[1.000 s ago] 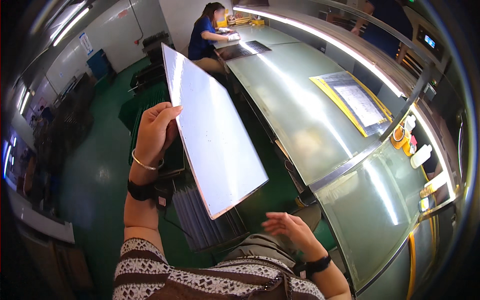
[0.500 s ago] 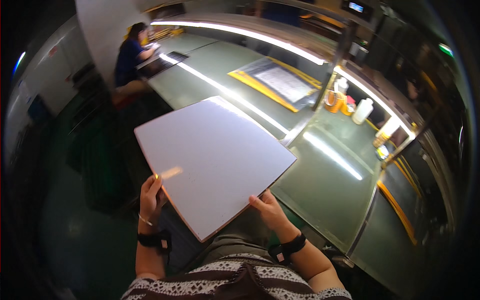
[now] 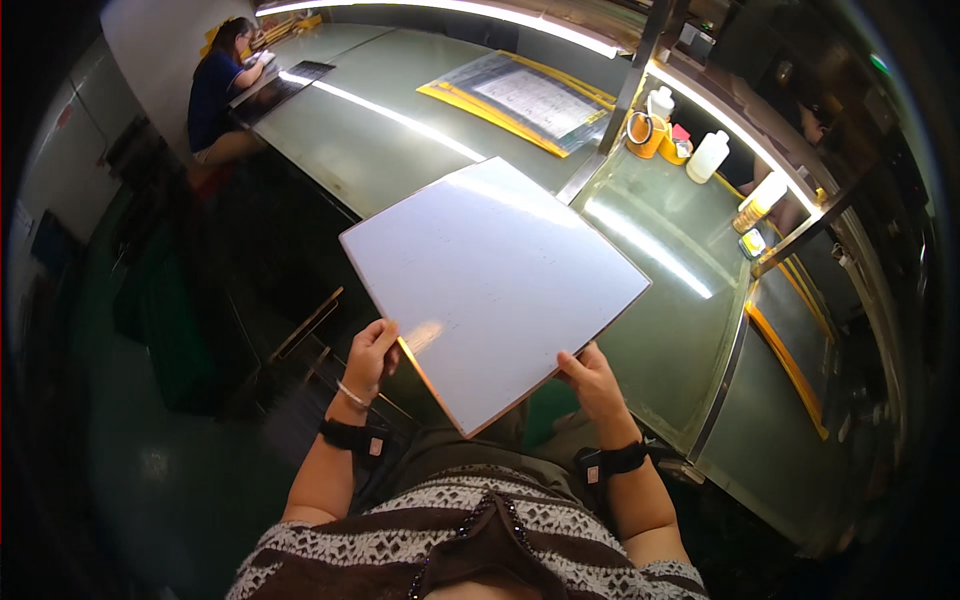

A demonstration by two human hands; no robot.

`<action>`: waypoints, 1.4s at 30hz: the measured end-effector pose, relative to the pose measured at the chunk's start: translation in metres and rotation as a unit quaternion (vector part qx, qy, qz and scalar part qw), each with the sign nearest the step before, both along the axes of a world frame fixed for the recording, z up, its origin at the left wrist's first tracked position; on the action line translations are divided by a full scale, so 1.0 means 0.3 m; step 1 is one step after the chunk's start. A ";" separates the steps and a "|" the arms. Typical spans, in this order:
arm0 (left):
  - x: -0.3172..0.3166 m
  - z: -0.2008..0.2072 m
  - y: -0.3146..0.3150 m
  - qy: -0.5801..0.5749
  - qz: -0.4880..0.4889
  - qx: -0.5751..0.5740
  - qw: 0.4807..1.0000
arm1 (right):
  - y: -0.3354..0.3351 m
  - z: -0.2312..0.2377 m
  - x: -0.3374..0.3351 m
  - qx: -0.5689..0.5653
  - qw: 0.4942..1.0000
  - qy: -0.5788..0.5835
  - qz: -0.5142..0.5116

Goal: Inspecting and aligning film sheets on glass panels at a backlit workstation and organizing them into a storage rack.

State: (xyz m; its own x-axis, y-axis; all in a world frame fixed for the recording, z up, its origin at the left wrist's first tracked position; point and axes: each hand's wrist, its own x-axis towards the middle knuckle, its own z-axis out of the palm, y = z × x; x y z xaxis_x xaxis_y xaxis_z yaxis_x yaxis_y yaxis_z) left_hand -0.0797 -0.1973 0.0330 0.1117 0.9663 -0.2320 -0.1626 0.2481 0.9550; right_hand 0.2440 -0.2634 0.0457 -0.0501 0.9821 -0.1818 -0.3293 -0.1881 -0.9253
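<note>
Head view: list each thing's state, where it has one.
White panel: held by two edges
Left hand: closed on panel's left edge
Right hand: closed on panel's lower-right edge
Long light tube: lit
Middle white bottle: upright
Yellow-edged sheets: lying flat

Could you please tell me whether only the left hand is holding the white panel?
No, the left hand and the right hand both grip edges of the white panel.
</note>
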 end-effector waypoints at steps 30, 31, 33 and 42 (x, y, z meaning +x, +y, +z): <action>0.157 0.454 0.163 -0.194 0.159 0.336 0.908 | 0.146 0.108 -0.049 0.114 0.973 0.196 0.040; 0.164 0.476 0.171 -0.130 0.217 0.370 0.894 | 0.150 0.124 -0.068 0.149 0.975 0.157 0.052; 0.116 0.468 0.172 -0.127 0.193 0.362 0.903 | 0.152 0.145 -0.079 0.146 0.983 0.102 0.049; 0.235 0.577 0.137 -0.197 0.188 0.405 0.873 | 0.112 0.157 -0.045 0.123 0.990 0.042 0.058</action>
